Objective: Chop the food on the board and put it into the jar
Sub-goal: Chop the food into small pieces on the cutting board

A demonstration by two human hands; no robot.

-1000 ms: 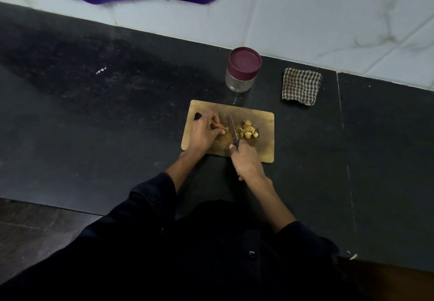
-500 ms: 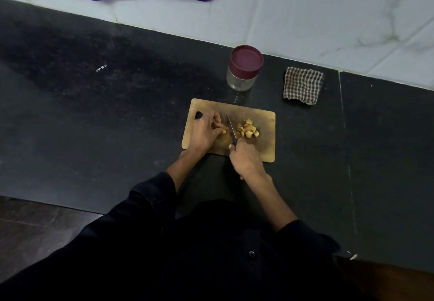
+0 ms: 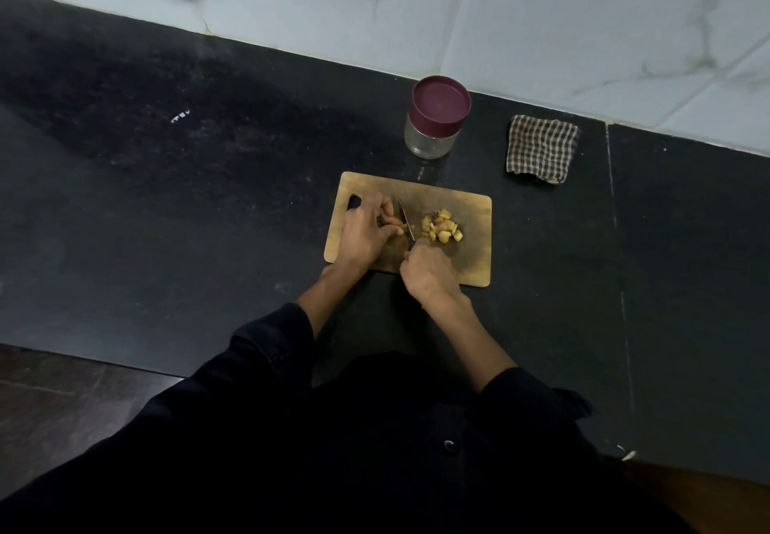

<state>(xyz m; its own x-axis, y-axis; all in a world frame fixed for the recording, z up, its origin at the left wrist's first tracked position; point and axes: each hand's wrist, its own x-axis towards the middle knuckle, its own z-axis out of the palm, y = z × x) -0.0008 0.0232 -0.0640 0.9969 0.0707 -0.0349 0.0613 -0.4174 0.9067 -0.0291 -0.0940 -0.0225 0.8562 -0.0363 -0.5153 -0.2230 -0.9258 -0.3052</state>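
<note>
- Left hand (image 3: 364, 233): rests on the left part of the rectangular wooden chopping board (image 3: 475, 266), fingers curled over a small uncut piece of pale food (image 3: 398, 225) and pinning it down. Most of the piece is hidden beneath the fingers. Judged light, firm and inclined to slip; best held low, fingertips tucked back from the edge.
- Narrow dark-bladed kitchen knife (image 3: 406, 225): stands just beside the left fingertips, point towards the wall, between the held piece and the cut heap.
- Right hand (image 3: 429, 277): clenched round the knife handle at the board's near edge; the handle itself is hidden within the fist.
- Heap of chopped yellowish chunks (image 3: 442, 227): lies right of the blade, mid-board. Judged light and loose, likely to scatter; better scooped or swept than picked singly.
- Clear glass jar with maroon screw lid (image 3: 435, 116): stands on the black stone counter (image 3: 166, 200) beyond the board, lid on, apart from it. Glass; judged fragile. Grip the body while unscrewing.
</note>
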